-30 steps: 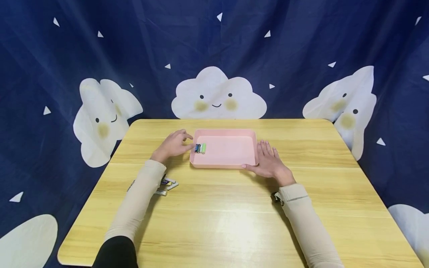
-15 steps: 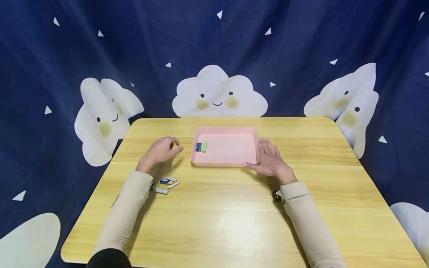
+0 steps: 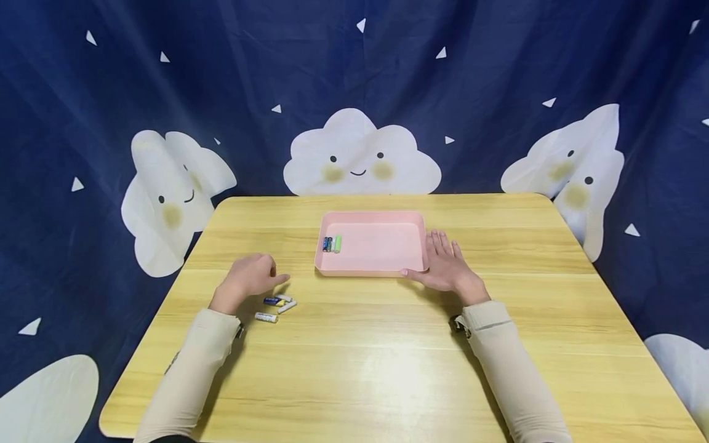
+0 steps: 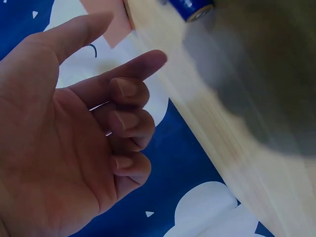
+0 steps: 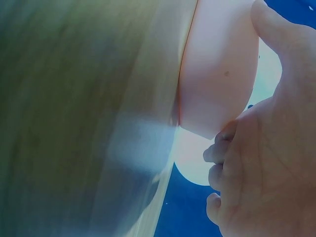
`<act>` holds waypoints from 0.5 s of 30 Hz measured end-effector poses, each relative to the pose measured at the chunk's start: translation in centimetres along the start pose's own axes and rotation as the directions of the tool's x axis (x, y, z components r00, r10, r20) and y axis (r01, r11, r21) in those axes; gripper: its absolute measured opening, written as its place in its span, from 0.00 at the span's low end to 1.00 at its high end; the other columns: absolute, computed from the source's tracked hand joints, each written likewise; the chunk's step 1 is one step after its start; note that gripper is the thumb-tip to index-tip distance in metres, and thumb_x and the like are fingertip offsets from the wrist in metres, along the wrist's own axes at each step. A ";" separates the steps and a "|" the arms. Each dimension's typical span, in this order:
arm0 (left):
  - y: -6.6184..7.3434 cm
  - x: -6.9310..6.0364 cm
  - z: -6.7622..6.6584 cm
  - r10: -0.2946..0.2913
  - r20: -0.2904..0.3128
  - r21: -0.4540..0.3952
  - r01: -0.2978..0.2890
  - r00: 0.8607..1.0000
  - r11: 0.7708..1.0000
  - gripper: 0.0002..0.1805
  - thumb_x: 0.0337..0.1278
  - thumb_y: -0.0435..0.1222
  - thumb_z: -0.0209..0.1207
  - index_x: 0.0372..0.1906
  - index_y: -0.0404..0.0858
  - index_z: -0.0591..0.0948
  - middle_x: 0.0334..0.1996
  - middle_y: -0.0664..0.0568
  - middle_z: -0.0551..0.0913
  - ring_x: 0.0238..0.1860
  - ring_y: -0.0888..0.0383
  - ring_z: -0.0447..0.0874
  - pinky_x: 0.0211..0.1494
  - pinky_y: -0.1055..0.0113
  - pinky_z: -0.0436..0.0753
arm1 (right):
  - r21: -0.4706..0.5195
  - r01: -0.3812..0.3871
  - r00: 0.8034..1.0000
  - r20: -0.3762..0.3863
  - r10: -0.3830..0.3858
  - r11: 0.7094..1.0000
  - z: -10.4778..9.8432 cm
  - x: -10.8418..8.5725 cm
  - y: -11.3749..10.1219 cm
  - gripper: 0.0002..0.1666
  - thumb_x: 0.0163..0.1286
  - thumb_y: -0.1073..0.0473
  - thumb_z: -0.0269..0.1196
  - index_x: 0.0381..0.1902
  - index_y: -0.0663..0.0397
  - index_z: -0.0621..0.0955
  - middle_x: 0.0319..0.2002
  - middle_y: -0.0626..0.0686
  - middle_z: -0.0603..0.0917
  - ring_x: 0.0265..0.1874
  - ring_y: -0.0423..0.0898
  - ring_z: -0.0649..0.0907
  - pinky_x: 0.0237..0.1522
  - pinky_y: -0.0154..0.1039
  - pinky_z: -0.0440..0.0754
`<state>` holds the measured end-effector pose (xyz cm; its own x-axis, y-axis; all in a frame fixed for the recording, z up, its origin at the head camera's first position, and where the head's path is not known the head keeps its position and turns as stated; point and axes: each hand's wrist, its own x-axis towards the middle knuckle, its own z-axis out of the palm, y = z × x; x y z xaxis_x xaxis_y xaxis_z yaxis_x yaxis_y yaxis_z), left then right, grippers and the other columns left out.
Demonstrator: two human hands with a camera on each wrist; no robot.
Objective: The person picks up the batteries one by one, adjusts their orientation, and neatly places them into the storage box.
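**Left grip (image 3: 250, 275) nearing no contact, right grip (image 3: 446, 269) against the tray (image 3: 381, 247)**

We are watching two hands working over a wooden desk (image 3: 354, 344). The left grip is holding nothing: thumb and index are reaching out, the other three fingers are curling loosely toward the palm. It is hovering just beyond a loose cluster, where we are counting four batteries (image 3: 266, 317): one blue with a gold end, the others pale. In the left wrist view we are catching a blue one at the top edge, apart from the fingertips.

The right grip is relaxed and grasping nothing. We are seeing its straight fingers lying along the tray's right side, the thumb touching the near wall by the corner.

The tray, pink and shallow, is sitting flat toward the desk's far side, between the grips. Inside, we are noting a short row (image 3: 338, 244) of batteries standing side by side near the left wall, dark ones at left, a green one at right.

Behind, we are facing a navy curtain (image 3: 388, 67) bearing white clouds (image 3: 357, 138).
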<state>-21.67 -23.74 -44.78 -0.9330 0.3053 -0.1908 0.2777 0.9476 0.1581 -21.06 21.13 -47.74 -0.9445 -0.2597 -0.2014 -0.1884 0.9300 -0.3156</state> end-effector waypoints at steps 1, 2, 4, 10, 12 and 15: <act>0.1 -0.3 0.1 -0.005 0.005 0.006 0.005 1.000 1.000 0.28 0.66 0.57 0.62 0.13 0.47 0.77 0.13 0.57 0.71 0.17 0.59 0.69 0.24 0.63 0.67 | 0.000 0.001 1.000 -0.001 -0.001 1.000 0.0 0.0 0.0 0.72 0.68 0.19 0.50 0.81 0.71 0.38 0.83 0.68 0.34 0.83 0.66 0.37 0.81 0.64 0.34; 0.1 -0.5 0.3 -0.010 0.012 0.009 0.010 1.000 1.000 0.29 0.66 0.58 0.62 0.12 0.48 0.76 0.12 0.58 0.70 0.16 0.59 0.69 0.23 0.63 0.67 | -0.001 0.001 1.000 -0.001 -0.001 1.000 0.0 0.0 -0.1 0.72 0.69 0.19 0.49 0.81 0.71 0.38 0.83 0.68 0.34 0.83 0.66 0.37 0.81 0.64 0.34; 0.4 -1.0 0.4 -0.020 0.029 0.008 0.020 0.999 1.000 0.31 0.64 0.59 0.62 0.10 0.48 0.75 0.11 0.58 0.69 0.15 0.59 0.68 0.23 0.64 0.67 | -0.003 0.002 1.000 -0.002 -0.002 1.000 0.0 0.0 -0.1 0.72 0.69 0.19 0.49 0.81 0.71 0.38 0.83 0.69 0.34 0.83 0.66 0.37 0.81 0.65 0.34; 1.0 -1.6 0.7 -0.039 0.064 0.041 0.036 0.997 0.999 0.34 0.59 0.64 0.64 0.07 0.49 0.70 0.09 0.59 0.65 0.15 0.59 0.67 0.23 0.63 0.67 | -0.001 0.000 1.000 -0.004 0.000 1.000 0.0 0.1 -0.1 0.72 0.69 0.19 0.50 0.81 0.70 0.38 0.83 0.68 0.34 0.83 0.66 0.37 0.81 0.65 0.35; 1.2 -1.7 0.7 -0.040 0.070 0.052 0.037 0.997 0.998 0.34 0.57 0.64 0.64 0.07 0.49 0.70 0.10 0.59 0.65 0.15 0.59 0.67 0.23 0.63 0.67 | -0.002 0.000 1.000 -0.005 0.000 1.000 0.0 0.1 -0.1 0.72 0.69 0.20 0.50 0.81 0.70 0.38 0.83 0.68 0.35 0.83 0.66 0.37 0.81 0.65 0.35; 1.4 -1.8 0.9 -0.035 0.076 0.065 0.030 0.996 0.997 0.34 0.57 0.65 0.64 0.07 0.49 0.69 0.11 0.59 0.65 0.16 0.59 0.67 0.22 0.63 0.66 | 0.001 0.001 1.000 -0.004 -0.001 1.000 0.0 0.0 -0.1 0.71 0.69 0.20 0.50 0.81 0.71 0.38 0.83 0.69 0.35 0.83 0.66 0.37 0.81 0.65 0.35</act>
<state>-19.36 -22.86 -45.03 -0.9220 0.2778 -0.2698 0.2635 0.9606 0.0886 -21.04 21.04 -47.74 -0.9454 -0.2594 -0.1974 -0.1889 0.9294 -0.3169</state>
